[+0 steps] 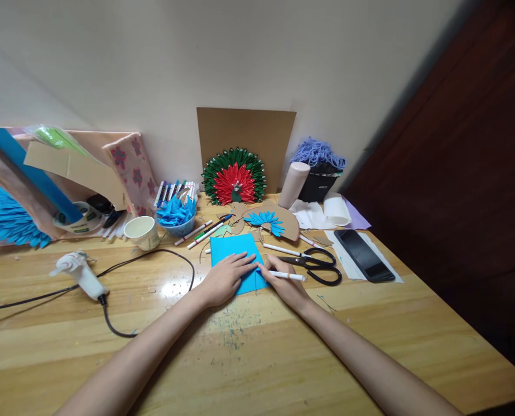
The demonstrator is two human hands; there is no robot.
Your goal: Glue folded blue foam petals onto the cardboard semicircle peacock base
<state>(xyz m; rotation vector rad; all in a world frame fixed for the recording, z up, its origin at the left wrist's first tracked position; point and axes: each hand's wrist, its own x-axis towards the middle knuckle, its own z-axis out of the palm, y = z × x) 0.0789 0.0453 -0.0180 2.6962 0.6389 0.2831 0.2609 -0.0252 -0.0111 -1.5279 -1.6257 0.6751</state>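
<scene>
A blue sheet [231,247] lies on the wooden table in front of me. My left hand [228,277] rests flat on it with the fingers stretched out. My right hand [286,283] grips a white marker pen [289,275], its tip at the sheet's right side near my left fingertips. Just right of that hand lie scissors with black handles [322,266]. Behind the sheet, a cardboard piece [288,222] carries blue petals [266,221] in a fan. Further back, a red and green peacock-like decoration [234,179] stands against a cardboard panel [248,127].
A glue gun [81,277] and its black cord lie on the left. Near the back are a paper cup [142,232], a bowl of blue pieces [177,216] and several loose markers [205,236]. A phone [364,256] rests at the right, by a black bag of purple yarn [320,173].
</scene>
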